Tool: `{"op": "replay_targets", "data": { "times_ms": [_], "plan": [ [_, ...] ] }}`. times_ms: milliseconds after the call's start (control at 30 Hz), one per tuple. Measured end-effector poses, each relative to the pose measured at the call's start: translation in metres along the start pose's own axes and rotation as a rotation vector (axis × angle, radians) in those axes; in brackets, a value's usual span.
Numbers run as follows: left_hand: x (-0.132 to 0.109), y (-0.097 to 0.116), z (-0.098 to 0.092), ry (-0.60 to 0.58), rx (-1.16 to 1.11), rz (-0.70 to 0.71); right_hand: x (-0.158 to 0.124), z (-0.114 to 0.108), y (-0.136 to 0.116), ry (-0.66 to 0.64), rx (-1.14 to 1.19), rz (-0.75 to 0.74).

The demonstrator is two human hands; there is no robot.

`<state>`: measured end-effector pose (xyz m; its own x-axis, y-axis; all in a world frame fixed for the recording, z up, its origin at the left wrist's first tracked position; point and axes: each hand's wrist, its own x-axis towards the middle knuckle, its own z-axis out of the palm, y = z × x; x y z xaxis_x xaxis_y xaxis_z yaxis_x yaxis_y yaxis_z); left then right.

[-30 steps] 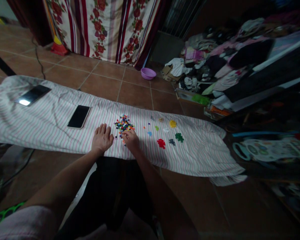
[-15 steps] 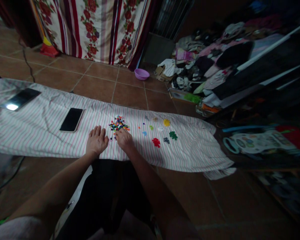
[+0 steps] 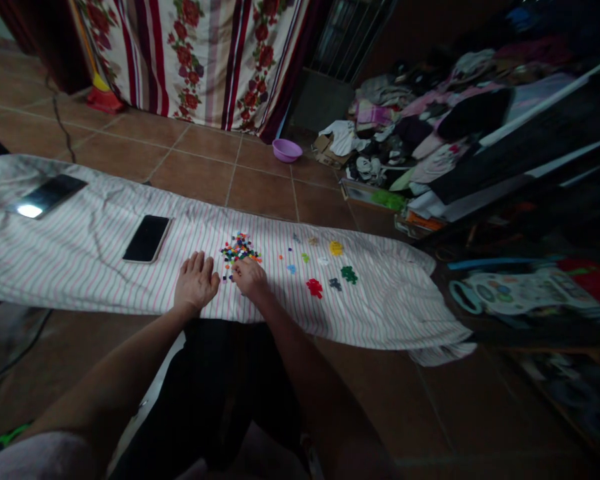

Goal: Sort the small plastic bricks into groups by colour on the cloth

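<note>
A mixed heap of tiny coloured pieces [image 3: 240, 247] lies on a striped cloth [image 3: 200, 220]. My left hand [image 3: 197, 283] rests flat on the cloth just left of the heap, fingers stretched out, holding nothing. My right hand [image 3: 250, 276] is at the heap's near edge with its fingers curled together; whatever they may pinch is too small to see. To the right lie sorted little groups: red pieces [image 3: 314, 288], dark grey pieces [image 3: 335, 284], green pieces [image 3: 349, 275], yellow pieces [image 3: 335, 248], light blue pieces [image 3: 291, 269] and several smaller ones.
Left of my hands lie a dark phone [image 3: 147, 239] and another phone [image 3: 50, 195] reflecting a bright light. Beyond the cloth, a purple basin [image 3: 287, 151] stands on the tiled floor near a pile of clothes [image 3: 405, 127]. A floral curtain [image 3: 207, 60] hangs behind.
The whole view has shifted slightly. My left hand stays flat on the cloth, and my right hand remains at the heap's edge with its fingers a little more curled.
</note>
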<state>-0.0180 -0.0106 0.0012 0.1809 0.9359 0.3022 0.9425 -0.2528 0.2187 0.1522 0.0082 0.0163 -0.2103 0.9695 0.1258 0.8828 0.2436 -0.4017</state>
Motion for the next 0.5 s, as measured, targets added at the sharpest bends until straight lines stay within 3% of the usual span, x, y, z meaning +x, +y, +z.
{"op": "replay_targets", "data": {
  "times_ms": [267,500],
  "plan": [
    [0.0,0.0,0.0,0.004,0.024,0.001,-0.001,0.002,0.027,0.16,0.51,0.243],
    [0.0,0.0,-0.001,-0.019,-0.014,-0.013,-0.004,0.005,0.044,0.198,0.867,0.379]
  ]
}}
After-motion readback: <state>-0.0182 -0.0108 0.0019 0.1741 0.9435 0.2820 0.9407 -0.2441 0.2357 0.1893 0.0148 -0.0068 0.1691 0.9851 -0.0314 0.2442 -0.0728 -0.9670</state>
